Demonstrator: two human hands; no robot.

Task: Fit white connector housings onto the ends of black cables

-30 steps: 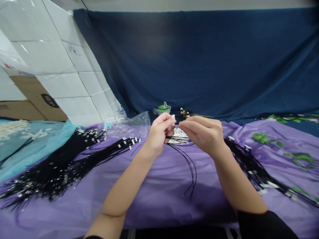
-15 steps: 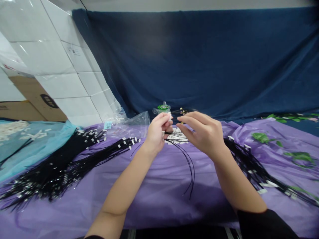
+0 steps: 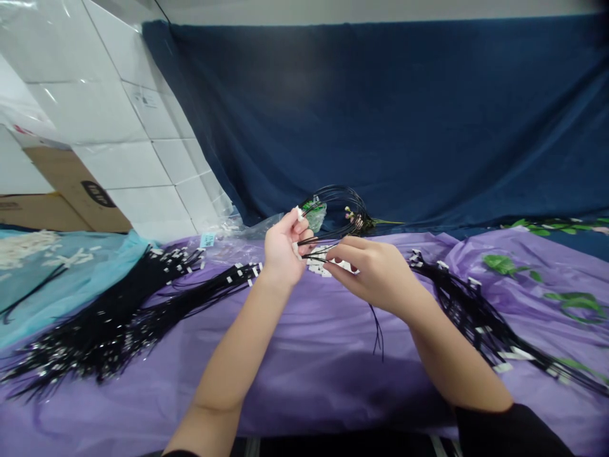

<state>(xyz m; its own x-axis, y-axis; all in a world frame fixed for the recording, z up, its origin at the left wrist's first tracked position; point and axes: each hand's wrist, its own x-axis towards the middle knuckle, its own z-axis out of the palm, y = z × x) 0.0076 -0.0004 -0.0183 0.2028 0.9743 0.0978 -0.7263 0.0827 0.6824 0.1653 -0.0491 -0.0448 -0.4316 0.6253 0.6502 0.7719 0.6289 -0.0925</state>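
Observation:
Thin black cords with white end tags are in my left hand, its fingers closed around the tagged ends. Part of the cords arches up in a loop behind both hands. My right hand pinches the same cords a short way to the right of my left hand, thumb against fingers. Loose cord ends hang below my right hand. Under the cords lies a group of small white pieces, partly hidden by my right hand. Small dried flowers show behind the loop.
Bundles of black cords with white tags lie at left and right on a purple cover. Clear plastic bags and white boxes stand behind at left. Green leaves are at right; a dark blue cloth hangs behind.
My right hand has come down and closed on the cords. My left hand has shifted slightly left. The cords now curve up in a visible loop behind the hands.

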